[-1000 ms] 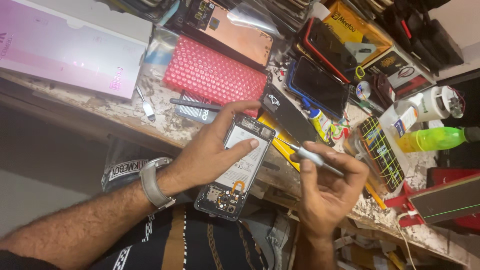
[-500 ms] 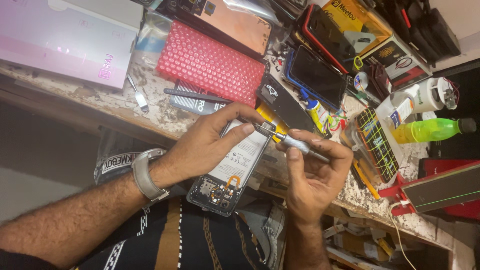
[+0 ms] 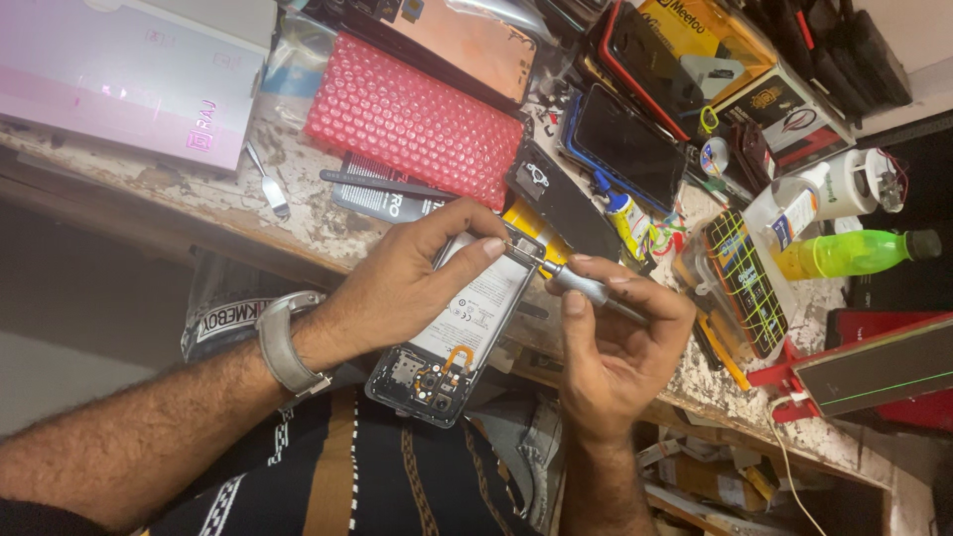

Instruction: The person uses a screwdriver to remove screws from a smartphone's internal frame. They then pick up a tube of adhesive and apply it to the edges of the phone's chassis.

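Head view, the only one, looks down on a cluttered workbench (image 3: 248, 213) whose top is stained and chipped; at its near edge the left hand (image 3: 402, 283) steadies an opened phone (image 3: 462, 328) with its back cover off, thumb and fingers curled round the upper end so that the body is gripped and angled out over the person's lap; the battery and the camera cluster at the lower end lie bare. The right hand (image 3: 611, 357) pinches a small metal screwdriver (image 3: 581, 285) between thumb and closed fingertips, its tip set at the phone's top corner, just beside the left forefinger. Behind the hands lie a red bubble-wrap pouch (image 3: 417, 119), a black back cover (image 3: 561, 203), a dark phone in a blue case (image 3: 625, 144), a small glue tube (image 3: 625, 213) and, well to the right, a green bottle (image 3: 854, 253); a pink box (image 3: 119, 79) sits at the far left. To do this well, in judgement, the driver should stand square to the screw head and press lightly before turning; the left hand ought to hold the frame still without bearing on the battery; any freed screw is better kept on the bench, since the phone hangs past the edge.
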